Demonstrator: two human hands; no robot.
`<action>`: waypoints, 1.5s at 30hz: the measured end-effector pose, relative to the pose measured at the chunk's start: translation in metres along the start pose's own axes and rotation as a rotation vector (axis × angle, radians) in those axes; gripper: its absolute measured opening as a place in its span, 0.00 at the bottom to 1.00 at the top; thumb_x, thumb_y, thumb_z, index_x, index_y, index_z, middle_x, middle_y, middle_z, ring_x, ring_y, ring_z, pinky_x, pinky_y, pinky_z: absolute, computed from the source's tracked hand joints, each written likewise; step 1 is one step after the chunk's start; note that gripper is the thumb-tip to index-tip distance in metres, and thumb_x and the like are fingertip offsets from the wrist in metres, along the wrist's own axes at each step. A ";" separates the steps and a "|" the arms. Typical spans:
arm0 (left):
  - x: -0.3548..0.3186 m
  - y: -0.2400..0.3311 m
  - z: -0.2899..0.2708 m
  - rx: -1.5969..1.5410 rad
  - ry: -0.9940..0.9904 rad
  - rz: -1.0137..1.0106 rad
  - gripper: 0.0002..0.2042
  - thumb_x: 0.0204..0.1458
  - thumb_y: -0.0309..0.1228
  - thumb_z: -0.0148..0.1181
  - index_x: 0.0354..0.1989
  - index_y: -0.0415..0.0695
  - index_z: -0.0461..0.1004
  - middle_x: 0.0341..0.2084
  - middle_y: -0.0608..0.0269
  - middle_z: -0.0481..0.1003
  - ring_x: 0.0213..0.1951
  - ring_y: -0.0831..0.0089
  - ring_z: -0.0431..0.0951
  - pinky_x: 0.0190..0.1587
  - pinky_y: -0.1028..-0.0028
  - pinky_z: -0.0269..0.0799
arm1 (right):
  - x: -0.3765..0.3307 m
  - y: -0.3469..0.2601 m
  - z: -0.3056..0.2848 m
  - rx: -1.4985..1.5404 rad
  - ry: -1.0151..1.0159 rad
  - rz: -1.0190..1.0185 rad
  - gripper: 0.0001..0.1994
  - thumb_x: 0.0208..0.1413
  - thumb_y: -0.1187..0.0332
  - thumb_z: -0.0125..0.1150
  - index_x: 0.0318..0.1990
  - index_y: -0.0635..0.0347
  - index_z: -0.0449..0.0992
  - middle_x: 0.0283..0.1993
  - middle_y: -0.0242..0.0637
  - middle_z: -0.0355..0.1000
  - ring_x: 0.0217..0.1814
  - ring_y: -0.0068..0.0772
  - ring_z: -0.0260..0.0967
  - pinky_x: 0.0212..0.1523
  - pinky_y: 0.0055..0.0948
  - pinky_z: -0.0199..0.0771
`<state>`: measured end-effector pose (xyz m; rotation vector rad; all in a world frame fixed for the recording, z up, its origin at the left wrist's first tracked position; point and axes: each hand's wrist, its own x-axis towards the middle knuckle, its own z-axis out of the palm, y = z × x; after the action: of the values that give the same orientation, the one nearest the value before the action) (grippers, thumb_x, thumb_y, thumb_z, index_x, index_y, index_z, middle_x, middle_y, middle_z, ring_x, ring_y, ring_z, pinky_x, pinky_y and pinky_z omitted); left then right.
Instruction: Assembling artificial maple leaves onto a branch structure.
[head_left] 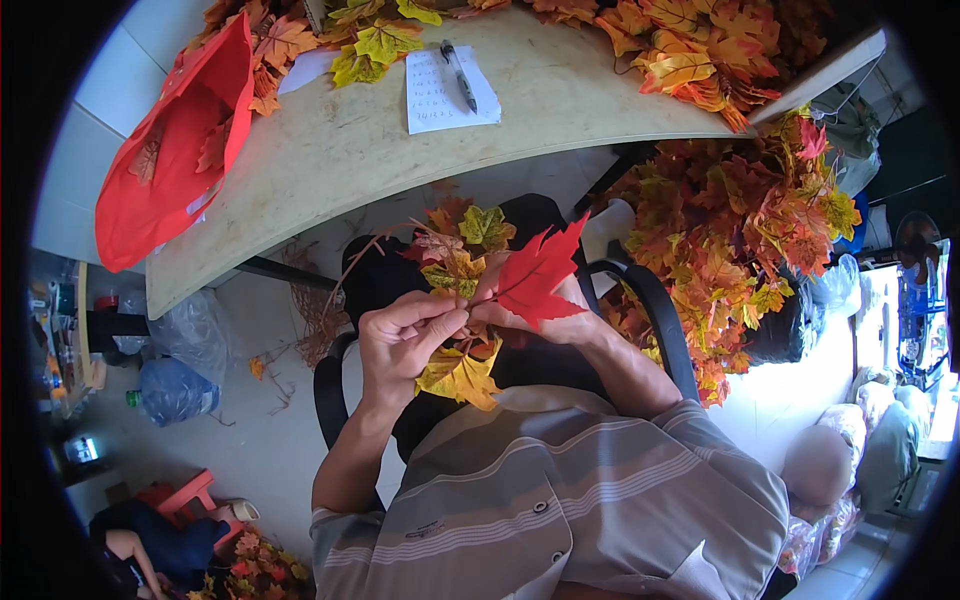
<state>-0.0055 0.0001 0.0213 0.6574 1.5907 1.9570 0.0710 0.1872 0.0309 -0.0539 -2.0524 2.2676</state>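
Note:
Over my lap, my left hand (405, 335) pinches thumb and fingers together on the thin stem of an artificial leaf garland (455, 270). Close beside it, my right hand (565, 320) is closed around the same spot, its fingers partly hidden by a bright red maple leaf (540, 275). That leaf's stalk meets the garland stem between my two hands. Green-yellow and orange leaves stick up beyond my fingers, and a yellow leaf (462, 376) hangs below them. A bare brown stem curves off to the left.
A pale table (330, 150) curves across ahead, bearing a written sheet (425, 95), a pen (460, 78) and leaf piles. At its left edge is a red fabric bag (170, 160). A big leaf heap (710, 230) rises at right beside the chair arm (665, 320). Another person (165, 540) sits lower left.

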 end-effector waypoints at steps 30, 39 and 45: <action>-0.002 0.007 0.015 -0.068 0.044 -0.056 0.06 0.55 0.19 0.56 0.38 0.34 0.67 0.32 0.59 0.75 0.36 0.73 0.79 0.45 0.76 0.73 | 0.013 0.005 -0.010 0.084 -0.115 -0.053 0.05 0.47 0.79 0.66 0.28 0.67 0.75 0.26 0.39 0.75 0.28 0.25 0.75 0.26 0.23 0.77; -0.009 -0.004 0.008 -0.138 -0.087 -0.230 0.11 0.51 0.18 0.60 0.42 0.33 0.69 0.33 0.56 0.76 0.38 0.73 0.79 0.43 0.75 0.75 | 0.002 0.017 -0.013 0.196 -0.098 0.074 0.05 0.49 0.77 0.66 0.31 0.70 0.76 0.25 0.38 0.75 0.25 0.25 0.75 0.25 0.22 0.76; -0.020 -0.012 0.003 -0.193 0.066 -0.223 0.05 0.48 0.18 0.62 0.33 0.34 0.74 0.29 0.57 0.77 0.31 0.72 0.79 0.40 0.74 0.75 | 0.005 0.017 -0.014 0.203 -0.124 0.094 0.05 0.48 0.77 0.67 0.30 0.69 0.76 0.25 0.38 0.75 0.25 0.25 0.75 0.25 0.21 0.76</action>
<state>0.0126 -0.0090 0.0090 0.3263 1.4226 1.9494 0.0669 0.1999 0.0127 0.0036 -1.8985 2.5859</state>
